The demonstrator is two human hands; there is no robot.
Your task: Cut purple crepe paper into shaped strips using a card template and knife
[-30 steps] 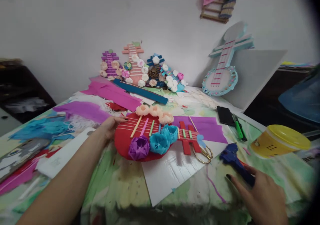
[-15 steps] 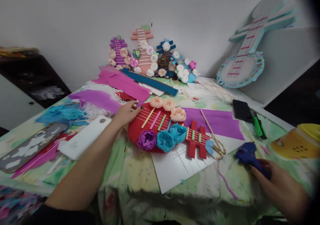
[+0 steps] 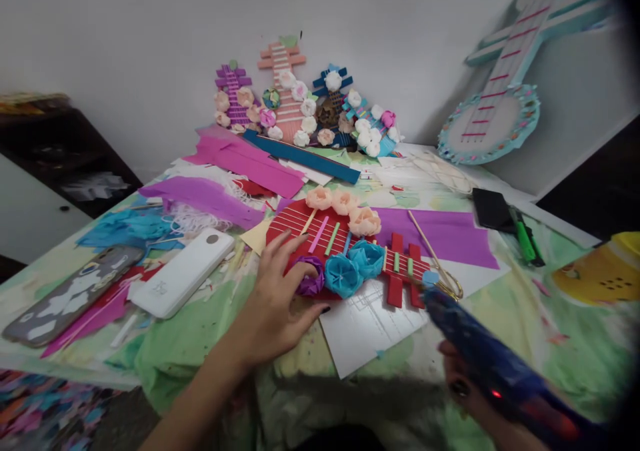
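A red guitar-shaped craft point(image 3: 327, 242) lies on the table, with peach paper flowers point(image 3: 344, 202) along its far edge and blue point(image 3: 344, 275) and purple point(image 3: 313, 279) ones nearer. My left hand point(image 3: 273, 297) is open over its near left part, fingers spread beside the purple flower. In my right hand point(image 3: 473, 384) is a dark blue glue gun point(image 3: 493, 354) with a red light; its tip points at the craft's red neck end. Gold scissors point(image 3: 453, 285) lie partly behind that end. A white sheet point(image 3: 370, 331) sits beneath.
Two phone-like objects, one white point(image 3: 183, 274) and one patterned point(image 3: 75, 294), lie left. Right are a green cutter point(image 3: 526, 241) and a yellow container point(image 3: 600, 271). Flowered guitar crafts point(image 3: 285, 97) stand behind at the wall, near a large pale one point(image 3: 500, 104).
My left hand has moved from the craft's far left edge to its near side. My right hand has raised the glue gun and brought it left to the neck end.
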